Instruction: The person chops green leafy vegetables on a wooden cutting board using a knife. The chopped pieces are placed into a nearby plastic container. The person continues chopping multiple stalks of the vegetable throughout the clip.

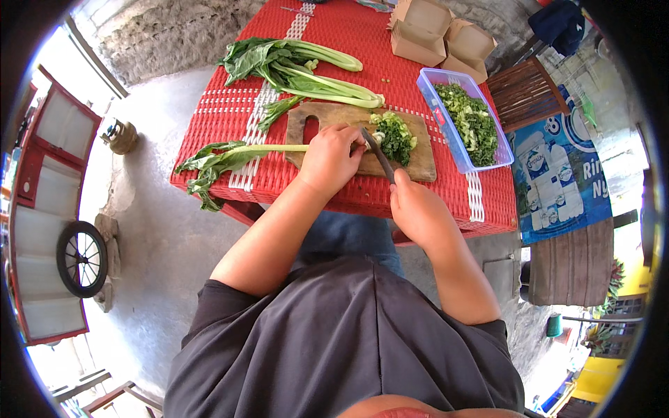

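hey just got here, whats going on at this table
A person's left hand holds a leafy stalk on a wooden board, while the right hand holds a knife at its cut end. A pile of chopped greens sits beside the blade, and more fill much of the plastic tub to the right. Uncut stalks lie beyond the board.

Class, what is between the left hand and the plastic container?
In the head view: the knife held by the right hand, then a heap of chopped greens on the cutting board, and a strip of red woven table.
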A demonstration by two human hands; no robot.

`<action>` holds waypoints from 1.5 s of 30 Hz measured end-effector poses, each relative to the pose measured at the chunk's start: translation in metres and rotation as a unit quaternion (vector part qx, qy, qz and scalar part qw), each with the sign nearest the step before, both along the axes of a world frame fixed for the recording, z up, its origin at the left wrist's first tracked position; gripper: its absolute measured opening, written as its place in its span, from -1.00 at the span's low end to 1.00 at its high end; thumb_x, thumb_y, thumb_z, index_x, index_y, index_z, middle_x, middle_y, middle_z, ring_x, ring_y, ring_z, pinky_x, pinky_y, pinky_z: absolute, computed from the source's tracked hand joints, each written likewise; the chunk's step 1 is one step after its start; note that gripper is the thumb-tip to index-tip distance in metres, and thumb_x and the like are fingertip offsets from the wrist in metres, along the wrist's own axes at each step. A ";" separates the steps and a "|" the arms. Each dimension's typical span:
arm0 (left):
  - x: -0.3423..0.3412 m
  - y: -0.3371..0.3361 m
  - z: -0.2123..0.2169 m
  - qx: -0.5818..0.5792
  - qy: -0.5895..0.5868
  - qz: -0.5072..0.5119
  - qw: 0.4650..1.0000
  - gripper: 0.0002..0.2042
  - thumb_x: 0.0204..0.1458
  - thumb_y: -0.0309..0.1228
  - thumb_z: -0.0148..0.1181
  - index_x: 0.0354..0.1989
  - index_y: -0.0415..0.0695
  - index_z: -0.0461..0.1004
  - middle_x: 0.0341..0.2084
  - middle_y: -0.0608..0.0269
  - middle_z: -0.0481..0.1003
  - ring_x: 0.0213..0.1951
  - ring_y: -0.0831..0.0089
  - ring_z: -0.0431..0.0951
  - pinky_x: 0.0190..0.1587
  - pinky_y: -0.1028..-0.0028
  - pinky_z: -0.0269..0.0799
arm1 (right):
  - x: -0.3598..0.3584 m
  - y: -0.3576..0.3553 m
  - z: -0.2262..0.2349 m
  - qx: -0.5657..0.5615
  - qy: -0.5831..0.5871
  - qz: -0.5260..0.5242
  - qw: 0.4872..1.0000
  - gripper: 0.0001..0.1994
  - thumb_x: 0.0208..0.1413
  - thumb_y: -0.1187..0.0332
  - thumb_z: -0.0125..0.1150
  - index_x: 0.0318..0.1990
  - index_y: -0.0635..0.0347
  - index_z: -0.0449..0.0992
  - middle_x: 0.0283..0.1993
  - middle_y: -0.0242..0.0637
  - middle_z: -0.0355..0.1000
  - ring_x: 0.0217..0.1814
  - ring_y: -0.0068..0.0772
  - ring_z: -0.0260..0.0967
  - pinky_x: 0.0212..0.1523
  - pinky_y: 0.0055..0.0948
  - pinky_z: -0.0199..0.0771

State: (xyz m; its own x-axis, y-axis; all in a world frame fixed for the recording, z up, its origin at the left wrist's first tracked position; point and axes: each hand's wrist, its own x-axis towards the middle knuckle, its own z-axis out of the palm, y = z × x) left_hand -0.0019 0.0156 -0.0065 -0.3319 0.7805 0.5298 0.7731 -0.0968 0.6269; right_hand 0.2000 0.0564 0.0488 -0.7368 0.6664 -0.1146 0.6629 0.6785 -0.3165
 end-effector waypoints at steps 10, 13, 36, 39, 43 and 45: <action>-0.002 -0.001 0.001 -0.008 0.004 -0.008 1.000 -0.91 -0.03 -0.47 0.34 -0.36 -0.17 0.57 -0.32 0.05 0.59 -0.12 -0.02 0.57 -0.02 0.14 0.48 | -0.011 0.003 -0.003 0.024 -0.041 0.001 0.999 -0.82 0.30 0.37 -0.04 -0.11 0.31 0.36 -0.34 0.18 0.55 -0.22 0.29 0.56 -0.18 0.18 0.52; 0.000 0.001 0.003 -0.007 0.006 -0.016 1.000 -0.92 -0.02 -0.48 0.33 -0.36 -0.17 0.57 -0.32 0.05 0.59 -0.12 -0.02 0.57 -0.01 0.14 0.48 | -0.023 0.012 -0.008 0.042 -0.015 0.010 0.999 -0.82 0.28 0.38 -0.05 -0.12 0.32 0.38 -0.34 0.18 0.56 -0.22 0.29 0.56 -0.16 0.18 0.52; 0.000 0.002 -0.003 -0.008 0.003 0.007 1.000 -0.92 -0.03 -0.48 0.35 -0.37 -0.17 0.58 -0.32 0.04 0.57 -0.13 -0.04 0.57 -0.04 0.13 0.48 | 0.008 -0.009 0.007 0.022 -0.028 0.003 0.999 -0.79 0.38 0.29 -0.05 -0.12 0.30 0.32 -0.40 0.16 0.52 -0.29 0.29 0.53 -0.25 0.18 0.48; -0.002 0.002 -0.004 -0.001 0.004 0.007 1.000 -0.92 -0.03 -0.48 0.34 -0.38 -0.17 0.58 -0.33 0.04 0.57 -0.14 -0.04 0.57 -0.04 0.13 0.48 | 0.008 -0.009 0.004 0.019 -0.022 0.005 1.000 -0.79 0.38 0.29 -0.05 -0.13 0.30 0.32 -0.39 0.17 0.53 -0.28 0.29 0.53 -0.25 0.18 0.48; -0.001 0.001 -0.003 -0.001 -0.001 0.007 1.000 -0.93 -0.03 -0.49 0.33 -0.40 -0.18 0.57 -0.33 0.05 0.57 -0.14 -0.03 0.57 -0.04 0.13 0.48 | 0.001 -0.004 0.002 0.013 -0.030 0.006 0.999 -0.80 0.36 0.32 -0.05 -0.12 0.32 0.34 -0.36 0.17 0.54 -0.25 0.28 0.54 -0.22 0.18 0.50; -0.001 0.002 -0.002 -0.003 -0.003 0.004 1.000 -0.93 -0.03 -0.50 0.32 -0.40 -0.18 0.56 -0.33 0.05 0.58 -0.14 -0.02 0.57 -0.04 0.13 0.48 | -0.009 0.000 0.000 0.016 -0.023 0.009 1.000 -0.80 0.34 0.34 -0.05 -0.12 0.34 0.35 -0.34 0.18 0.55 -0.23 0.29 0.55 -0.20 0.18 0.51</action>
State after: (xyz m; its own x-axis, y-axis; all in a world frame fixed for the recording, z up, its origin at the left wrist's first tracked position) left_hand -0.0028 0.0174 -0.0088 -0.3423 0.7809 0.5226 0.7696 -0.0860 0.6327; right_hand 0.1912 0.0566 0.0491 -0.7427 0.6572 -0.1283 0.6644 0.6994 -0.2634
